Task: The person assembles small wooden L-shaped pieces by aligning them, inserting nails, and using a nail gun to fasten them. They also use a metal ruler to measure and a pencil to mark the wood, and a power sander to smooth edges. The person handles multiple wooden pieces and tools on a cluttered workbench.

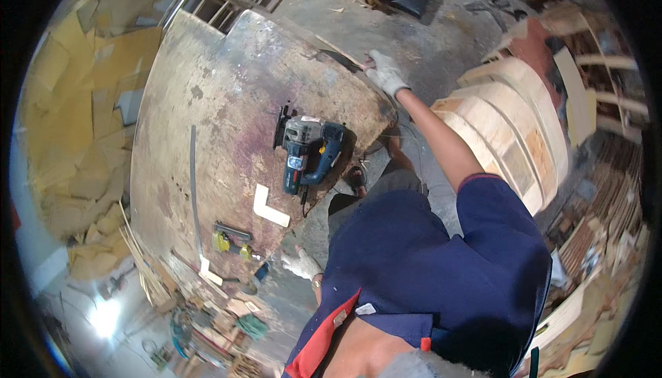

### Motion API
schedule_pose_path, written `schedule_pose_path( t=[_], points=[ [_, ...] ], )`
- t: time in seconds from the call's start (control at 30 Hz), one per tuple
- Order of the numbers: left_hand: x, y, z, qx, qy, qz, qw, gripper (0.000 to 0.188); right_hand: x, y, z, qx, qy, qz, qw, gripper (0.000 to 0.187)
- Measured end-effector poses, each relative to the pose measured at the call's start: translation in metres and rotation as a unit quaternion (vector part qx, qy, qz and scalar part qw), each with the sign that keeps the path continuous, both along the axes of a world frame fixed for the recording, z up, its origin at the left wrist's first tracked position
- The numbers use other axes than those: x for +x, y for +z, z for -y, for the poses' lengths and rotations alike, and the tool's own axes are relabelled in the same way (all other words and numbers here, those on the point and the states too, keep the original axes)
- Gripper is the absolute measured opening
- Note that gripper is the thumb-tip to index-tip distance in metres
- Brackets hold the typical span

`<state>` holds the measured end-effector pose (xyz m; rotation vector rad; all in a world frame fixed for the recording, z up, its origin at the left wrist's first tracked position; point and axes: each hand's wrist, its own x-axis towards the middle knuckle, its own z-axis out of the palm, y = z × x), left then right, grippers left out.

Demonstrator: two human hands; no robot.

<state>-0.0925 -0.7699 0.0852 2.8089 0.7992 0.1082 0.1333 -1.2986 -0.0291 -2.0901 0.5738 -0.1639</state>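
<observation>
My right hand (387, 74), in a white knit glove, is beyond the far right edge of the worn worktable (221, 95). Its fingers are closed on the end of a thin wooden strip (343, 54), with something dark beside it. My left hand (301, 265), also gloved, hangs by the table's near edge, fingers apart and holding nothing I can see. Between the hands a blue and grey jigsaw (303, 154) lies on its side on the tabletop. A pale L-shaped piece (269, 207) lies near it. Closer to my left hand is a yellow-green nail gun (231, 241).
A long grey metal strip (194, 185) and a second pale angled piece (209, 272) lie on the table. Curved plywood frames (503, 123) stand at right. Yellowish sheets (83, 116) cover the far left. Wood scraps (224, 330) are piled at lower left.
</observation>
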Motion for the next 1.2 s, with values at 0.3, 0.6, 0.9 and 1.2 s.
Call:
schedule_pose_path(
  t=[0.3,0.6,0.9,1.2],
  points=[
    [-0.046,0.054,0.102,0.018,0.143,-0.023,0.989,0.061,0.191,-0.107,-0.024,-0.223,0.253,-0.063,0.939,0.03],
    [-0.055,0.068,0.132,0.001,0.17,0.049,0.984,0.057,0.131,-0.01,0.035,-0.13,0.242,-0.119,0.954,0.053],
    [0.022,0.074,0.144,-0.35,0.022,0.068,0.934,0.049,0.023,0.049,0.007,-0.167,0.049,-0.163,0.971,0.048],
    [0.106,0.089,0.171,-0.503,-0.389,-0.115,0.763,0.075,-0.125,0.157,-0.096,0.498,0.01,0.085,0.863,0.04]
  ],
)
